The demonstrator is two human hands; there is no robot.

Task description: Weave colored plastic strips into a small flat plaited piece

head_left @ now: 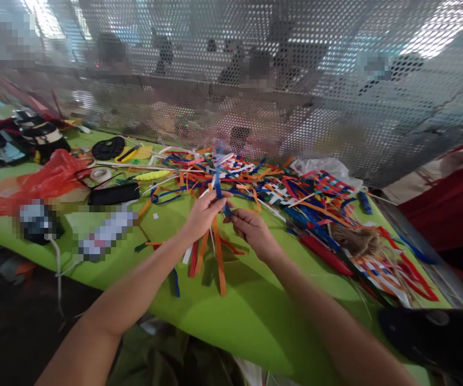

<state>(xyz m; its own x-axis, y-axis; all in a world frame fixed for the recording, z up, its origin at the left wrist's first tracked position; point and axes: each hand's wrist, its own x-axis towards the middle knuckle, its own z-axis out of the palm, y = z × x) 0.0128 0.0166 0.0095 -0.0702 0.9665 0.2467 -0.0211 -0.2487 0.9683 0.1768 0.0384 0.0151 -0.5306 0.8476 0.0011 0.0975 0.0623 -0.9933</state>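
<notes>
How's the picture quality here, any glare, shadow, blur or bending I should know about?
Head view: bright glare at the top left and top right, behind the perforated screen; a soft shadow on the green tabletop below the hands; the blue strip smears above the left hand; coarse square blocks hide patches at the left; wide-angle stretch toward the edges.

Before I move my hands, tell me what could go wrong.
The blue strip between your left hand and right hand could slip if either grip loosens. The orange strips below them might tangle with it. The white cable drooping past the table's near edge could catch on something and get tugged.
</notes>
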